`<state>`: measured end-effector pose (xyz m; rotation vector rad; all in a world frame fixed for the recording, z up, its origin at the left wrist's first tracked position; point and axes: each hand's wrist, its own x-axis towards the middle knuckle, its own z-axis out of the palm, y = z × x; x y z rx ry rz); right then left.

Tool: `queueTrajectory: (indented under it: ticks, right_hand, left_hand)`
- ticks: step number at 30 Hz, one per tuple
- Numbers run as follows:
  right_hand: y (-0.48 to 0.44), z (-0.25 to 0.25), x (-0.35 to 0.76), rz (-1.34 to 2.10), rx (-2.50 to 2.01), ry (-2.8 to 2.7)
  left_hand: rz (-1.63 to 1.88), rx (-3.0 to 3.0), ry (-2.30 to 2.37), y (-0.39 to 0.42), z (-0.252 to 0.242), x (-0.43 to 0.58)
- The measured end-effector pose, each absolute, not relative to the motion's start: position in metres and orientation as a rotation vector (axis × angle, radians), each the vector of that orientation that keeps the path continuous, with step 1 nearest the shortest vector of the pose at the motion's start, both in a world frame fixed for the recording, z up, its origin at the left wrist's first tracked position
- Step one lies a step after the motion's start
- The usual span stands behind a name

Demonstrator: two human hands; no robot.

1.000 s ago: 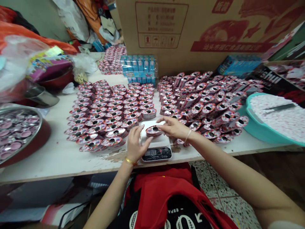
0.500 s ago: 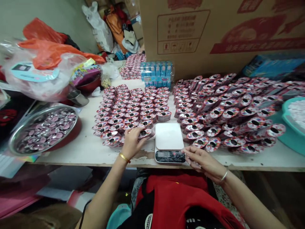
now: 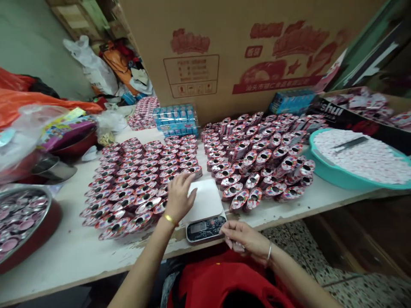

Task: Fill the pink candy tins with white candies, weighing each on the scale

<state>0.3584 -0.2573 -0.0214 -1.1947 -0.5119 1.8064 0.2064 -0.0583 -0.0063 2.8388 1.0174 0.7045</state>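
My left hand (image 3: 180, 197) is over the left edge of a white digital kitchen scale (image 3: 205, 197), its thumb apart from the fingers and nothing visible in it. Rows of oval, open-mouthed red-and-pink containers (image 3: 146, 188) stand upright beside that hand. Just right of the scale's display, my right hand (image 3: 245, 238) is closed, fingers curled with the tips together. Whatever is in it is too small to name. Another batch of the same containers (image 3: 253, 158), some tilted, stands on the right; a few show white pieces in their mouths.
A turquoise basin (image 3: 340, 175) of small white pieces, with tongs (image 3: 351, 144) on top, stands at right. At left is a metal bowl (image 3: 53, 218) of small round pink-and-silver caps. Behind are a large cardboard box (image 3: 221, 81) and blue wrapped packs (image 3: 176, 119).
The view has swung to the right, bringing the whole turquoise basin into sight. My left hand has let go of a container beside the scale, and its fingers have spread. My right hand remains closed.
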Motion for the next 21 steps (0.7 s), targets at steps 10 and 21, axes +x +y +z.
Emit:
queueTrajectory:
  ticks: [10, 21]
  right_hand:
    - [-0.276, -0.027, 0.377, 1.744, -1.177, -0.389]
    - [-0.271, -0.036, 0.378, 1.723, -1.133, -0.368]
  left_hand:
    - [0.237, 3.06, 0.591, -0.006, -0.022, 0.325]
    - [0.271, 3.066, 0.45, 0.009, -0.018, 0.334]
